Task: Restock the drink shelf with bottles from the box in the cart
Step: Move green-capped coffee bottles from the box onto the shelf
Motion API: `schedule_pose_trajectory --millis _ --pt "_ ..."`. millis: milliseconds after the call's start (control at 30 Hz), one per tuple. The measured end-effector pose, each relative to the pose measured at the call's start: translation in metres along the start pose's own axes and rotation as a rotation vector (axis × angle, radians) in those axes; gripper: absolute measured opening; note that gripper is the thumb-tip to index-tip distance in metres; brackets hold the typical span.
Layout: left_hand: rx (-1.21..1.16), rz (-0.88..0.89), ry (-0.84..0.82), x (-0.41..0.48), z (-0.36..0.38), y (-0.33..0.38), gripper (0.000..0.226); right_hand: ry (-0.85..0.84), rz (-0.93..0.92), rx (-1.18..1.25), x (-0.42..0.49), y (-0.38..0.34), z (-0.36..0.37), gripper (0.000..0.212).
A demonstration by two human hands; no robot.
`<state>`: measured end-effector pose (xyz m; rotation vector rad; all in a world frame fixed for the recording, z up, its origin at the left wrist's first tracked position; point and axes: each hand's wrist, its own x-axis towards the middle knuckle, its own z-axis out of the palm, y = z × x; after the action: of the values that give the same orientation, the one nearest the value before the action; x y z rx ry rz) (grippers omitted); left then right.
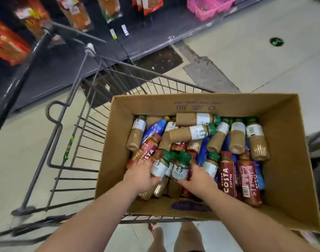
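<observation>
An open cardboard box (290, 160) sits in a wire shopping cart (86, 124). It holds several coffee bottles: tan ones with green caps, red Costa bottles (227, 177) and blue ones. My left hand (141, 176) closes around a green-capped tan bottle (160, 166) near the box's front. My right hand (199, 178) grips a second green-capped bottle (181, 168) right beside it. Both bottles are tilted with caps pointing away from me, still inside the box.
A dark shelf unit (64, 57) with hanging snack packets stands behind the cart at upper left. Pink baskets (208, 6) sit at the top. The pale floor has a worn dark patch (206, 73). My feet show below the cart.
</observation>
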<state>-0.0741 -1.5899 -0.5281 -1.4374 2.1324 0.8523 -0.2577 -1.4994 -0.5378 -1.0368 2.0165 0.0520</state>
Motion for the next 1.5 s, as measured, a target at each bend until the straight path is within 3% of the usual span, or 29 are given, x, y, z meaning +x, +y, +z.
schedule_pose_trajectory --millis 100,367,633,833,1000,1233,1500 --pt "-0.069 -0.028 -0.022 0.014 0.013 0.002 0.079 -0.01 0.059 0.117 0.015 0.002 0.014 0.079" --pt "-0.23 -0.143 0.01 0.035 0.038 0.006 0.089 0.104 0.189 0.301 0.035 -0.005 0.039 0.074" --pt "-0.326 -0.168 0.026 0.039 0.036 0.011 0.07 0.146 0.204 0.456 0.034 -0.009 0.045 0.07" --pt "-0.459 -0.085 0.112 0.024 0.027 0.011 0.061 0.18 0.076 0.505 0.021 -0.004 0.031 0.072" --pt "-0.572 -0.029 0.168 0.006 0.007 0.017 0.051 0.233 0.086 0.627 0.0 -0.008 0.006 0.059" --pt "-0.585 0.08 0.243 -0.026 -0.032 0.032 0.061 0.385 0.027 0.706 -0.048 -0.013 -0.035 0.042" --pt "-0.53 0.275 0.285 -0.058 -0.056 0.076 0.072 0.556 0.041 0.833 -0.106 0.0 -0.055 0.041"
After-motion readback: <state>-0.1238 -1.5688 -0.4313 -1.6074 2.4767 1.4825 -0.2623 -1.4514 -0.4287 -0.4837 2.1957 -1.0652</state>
